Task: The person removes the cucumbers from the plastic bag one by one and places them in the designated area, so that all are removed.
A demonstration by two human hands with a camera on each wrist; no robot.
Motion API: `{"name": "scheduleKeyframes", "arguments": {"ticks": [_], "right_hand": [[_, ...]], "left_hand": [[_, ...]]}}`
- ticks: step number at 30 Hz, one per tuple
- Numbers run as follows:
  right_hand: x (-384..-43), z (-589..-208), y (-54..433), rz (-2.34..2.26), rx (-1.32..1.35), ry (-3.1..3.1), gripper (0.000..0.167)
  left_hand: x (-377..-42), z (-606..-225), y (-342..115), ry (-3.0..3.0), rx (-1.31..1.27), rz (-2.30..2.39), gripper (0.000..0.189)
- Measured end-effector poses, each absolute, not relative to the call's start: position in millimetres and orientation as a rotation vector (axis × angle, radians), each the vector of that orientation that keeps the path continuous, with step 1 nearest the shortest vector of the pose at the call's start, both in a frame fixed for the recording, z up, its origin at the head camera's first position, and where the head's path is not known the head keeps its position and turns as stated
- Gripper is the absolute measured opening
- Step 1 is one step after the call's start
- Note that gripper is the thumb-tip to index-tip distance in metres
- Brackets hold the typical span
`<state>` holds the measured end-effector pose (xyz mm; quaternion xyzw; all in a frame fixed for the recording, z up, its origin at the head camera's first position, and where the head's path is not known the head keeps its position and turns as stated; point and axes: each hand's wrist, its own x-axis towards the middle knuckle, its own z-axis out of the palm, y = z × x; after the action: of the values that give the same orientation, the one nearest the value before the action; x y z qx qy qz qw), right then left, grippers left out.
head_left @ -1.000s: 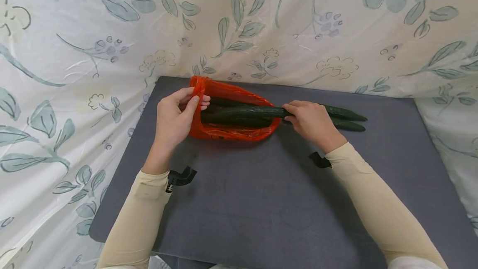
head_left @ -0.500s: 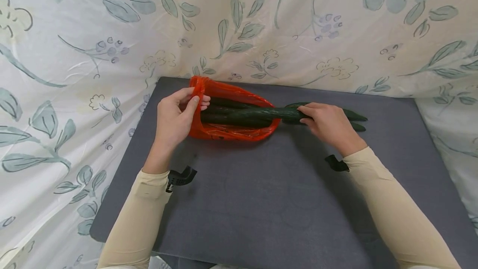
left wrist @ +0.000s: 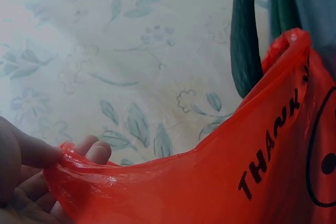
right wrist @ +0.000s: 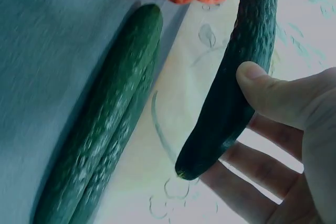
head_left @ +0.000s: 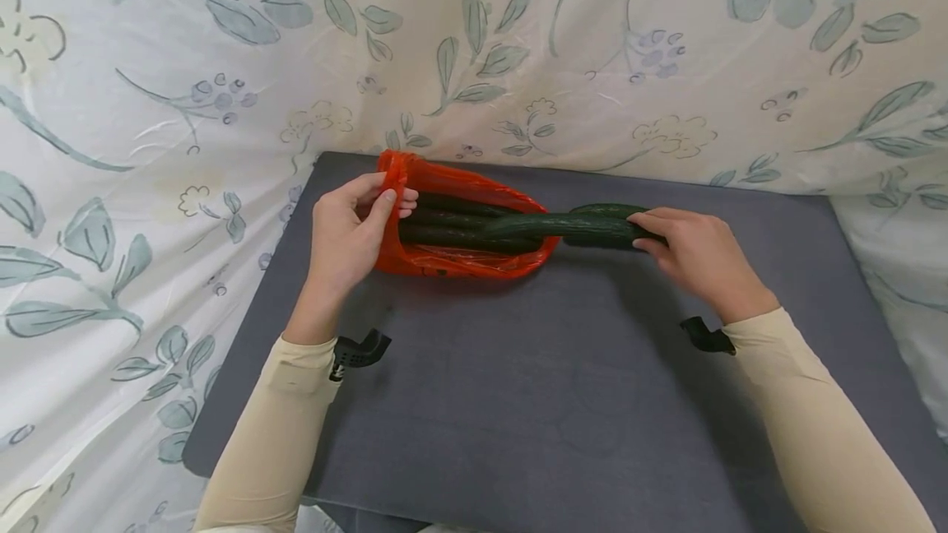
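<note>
My left hand [head_left: 348, 224] pinches the rim of a red plastic bag [head_left: 474, 267] between thumb and fingers, holding its mouth open. Black lettering and part of a round printed figure show on the bag [left wrist: 210, 182] in the left wrist view. Several dark green cucumbers [head_left: 437, 235] lie inside. With thumb and fingers, my right hand [head_left: 699, 257] grips one end of another cucumber [right wrist: 231, 98]; its far end still overlaps the bag's mouth. Two more cucumbers [right wrist: 105, 114] lie side by side on the table, largely hidden in the head view behind the held one and the hand.
The bag lies near the back edge of a dark grey table [head_left: 489, 401]. A floral-patterned cloth [head_left: 474, 48] hangs behind the table and along its left and right sides. Black straps [head_left: 361, 349] are worn at both wrists.
My right hand has moved to the right, drawing its cucumber lengthwise toward the bag's mouth and partly out of it. The left hand keeps its place at the bag's rim.
</note>
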<state>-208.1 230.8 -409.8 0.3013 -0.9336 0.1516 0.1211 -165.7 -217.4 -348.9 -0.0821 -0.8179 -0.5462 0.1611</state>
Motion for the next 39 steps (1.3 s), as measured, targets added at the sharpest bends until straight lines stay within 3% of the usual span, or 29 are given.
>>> {"name": "scheduleKeyframes", "arguments": {"ticks": [19, 39], "right_hand": [[-189, -414, 292, 0.446, 0.816, -2.734, 0.046], [-185, -445, 337, 0.424, 0.782, -2.803, 0.05]], "left_hand": [[-164, -351, -217, -2.328, -0.231, -1.58, 0.022], [-162, -351, -220, -2.342, -0.237, -1.555, 0.023]]}}
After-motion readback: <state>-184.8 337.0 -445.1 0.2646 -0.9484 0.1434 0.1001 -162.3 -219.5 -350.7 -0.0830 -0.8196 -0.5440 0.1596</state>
